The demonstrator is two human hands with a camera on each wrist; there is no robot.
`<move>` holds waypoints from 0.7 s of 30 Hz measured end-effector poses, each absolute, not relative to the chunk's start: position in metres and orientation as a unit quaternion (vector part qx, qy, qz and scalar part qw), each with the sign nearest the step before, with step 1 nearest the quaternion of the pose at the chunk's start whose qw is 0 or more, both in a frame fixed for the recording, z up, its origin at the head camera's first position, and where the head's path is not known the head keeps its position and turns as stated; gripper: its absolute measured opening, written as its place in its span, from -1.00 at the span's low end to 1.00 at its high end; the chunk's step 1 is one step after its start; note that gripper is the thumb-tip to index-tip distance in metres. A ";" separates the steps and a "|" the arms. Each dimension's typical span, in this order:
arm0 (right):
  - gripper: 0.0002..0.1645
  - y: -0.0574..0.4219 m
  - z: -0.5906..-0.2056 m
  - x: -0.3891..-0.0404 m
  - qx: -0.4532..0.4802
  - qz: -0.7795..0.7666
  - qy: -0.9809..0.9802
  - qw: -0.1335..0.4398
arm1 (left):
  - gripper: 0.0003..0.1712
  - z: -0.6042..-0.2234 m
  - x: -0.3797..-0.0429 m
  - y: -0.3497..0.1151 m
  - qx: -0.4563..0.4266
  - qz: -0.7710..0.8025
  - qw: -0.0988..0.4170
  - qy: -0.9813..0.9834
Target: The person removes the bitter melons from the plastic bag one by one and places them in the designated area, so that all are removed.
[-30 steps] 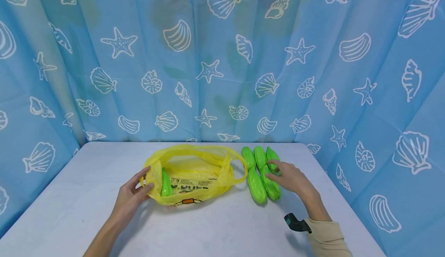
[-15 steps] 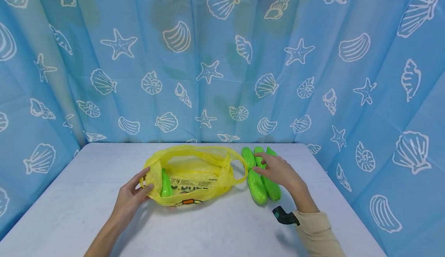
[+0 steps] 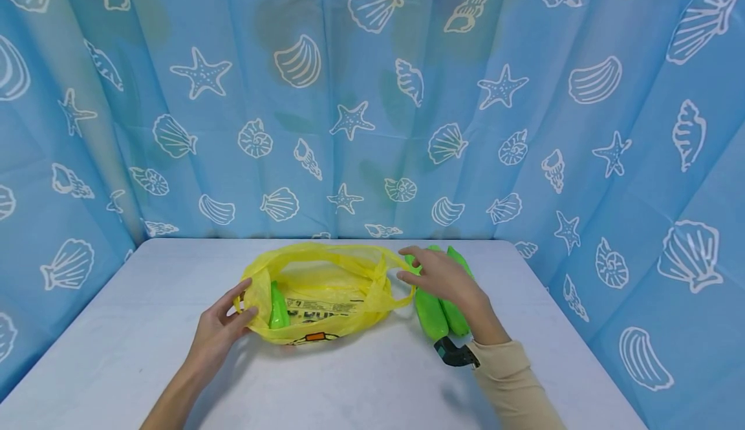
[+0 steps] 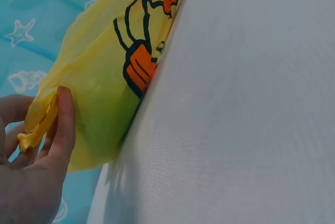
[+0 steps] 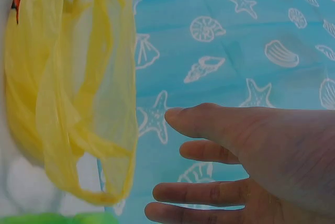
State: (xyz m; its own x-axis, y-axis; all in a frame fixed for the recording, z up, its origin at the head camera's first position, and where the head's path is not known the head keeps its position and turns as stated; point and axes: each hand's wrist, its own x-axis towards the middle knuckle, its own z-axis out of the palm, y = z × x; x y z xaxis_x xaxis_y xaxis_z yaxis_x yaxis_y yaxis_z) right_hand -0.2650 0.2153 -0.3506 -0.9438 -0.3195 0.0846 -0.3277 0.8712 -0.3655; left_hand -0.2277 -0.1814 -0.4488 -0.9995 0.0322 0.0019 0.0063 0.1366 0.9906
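Observation:
A yellow plastic bag (image 3: 332, 330) lies on the table with its mouth spread open. Inside its left end sits one shiny green long vegetable (image 3: 279, 307), partly hidden by the bag wall. My left hand (image 3: 216, 330) pinches the bag's left edge and handle between thumb and fingers, as the left wrist view shows up close. Beside the bag's right handle (image 5: 112, 195), my right hand (image 3: 445, 278) hovers with fingers extended and nothing between them. Beneath and behind that hand lie several more green long vegetables (image 3: 431, 313), partly covered by it.
The white table (image 3: 349, 385) extends in front of the bag and to both sides. A blue curtain (image 3: 372, 158) with shell prints stands at the table's back and along the sides. A dark wrist camera (image 3: 456, 352) sits on the right wrist.
My right hand has moved left across the green vegetables, from their right side to beside the bag's right handle. The left hand and the bag have stayed in place.

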 end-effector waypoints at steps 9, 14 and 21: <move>-0.39 0.187 -0.351 -0.266 0.182 0.165 -0.969 0.010 | -0.23 -0.448 -0.228 -0.181 0.017 0.661 0.010 0.750; -0.41 0.167 -0.353 -0.265 0.201 0.157 -0.967 0.002 | -0.23 -0.448 -0.228 -0.181 0.012 0.661 0.012 0.750; -0.42 0.136 -0.361 -0.263 0.234 0.149 -0.961 -0.013 | -0.22 -0.449 -0.229 -0.181 0.006 0.669 0.018 0.743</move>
